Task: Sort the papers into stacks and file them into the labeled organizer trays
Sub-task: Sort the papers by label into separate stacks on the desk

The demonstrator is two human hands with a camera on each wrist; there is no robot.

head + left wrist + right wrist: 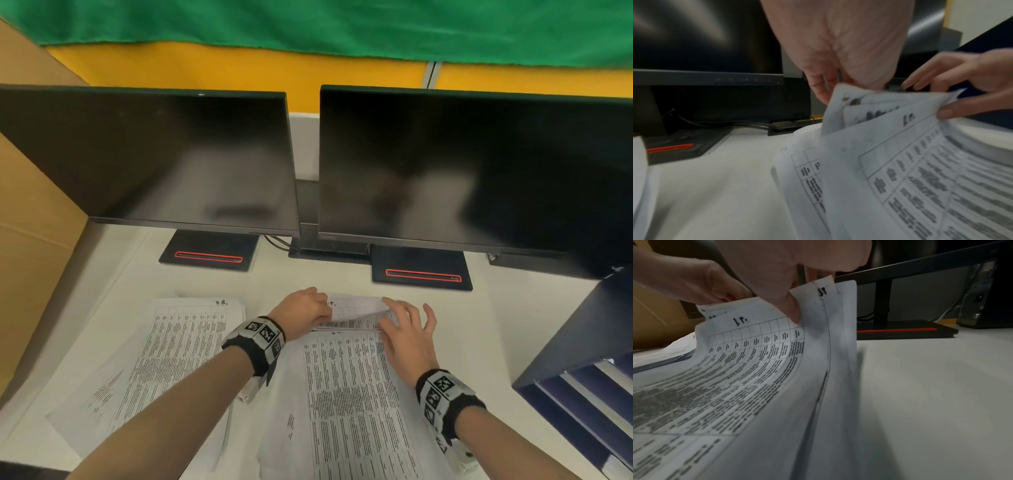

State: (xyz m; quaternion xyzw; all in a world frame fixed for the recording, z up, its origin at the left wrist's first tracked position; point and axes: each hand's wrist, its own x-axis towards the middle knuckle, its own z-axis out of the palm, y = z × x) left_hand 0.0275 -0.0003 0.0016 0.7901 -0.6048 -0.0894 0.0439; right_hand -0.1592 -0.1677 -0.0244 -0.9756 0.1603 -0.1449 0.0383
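Note:
Two piles of printed table sheets lie on the white desk in the head view. The left pile is marked "H.R." at its top. On the right pile the far ends of a few top sheets are curled up off the rest. My left hand grips their far left corner, fingers behind the paper. My right hand pinches the far right corner, with the thumb on the printed face and the other fingers spread. A dark blue organizer with stacked trays stands at the right.
Two dark monitors stand across the back of the desk, their black bases just beyond the papers. A brown cardboard panel closes the left side. Cables run behind the monitor bases.

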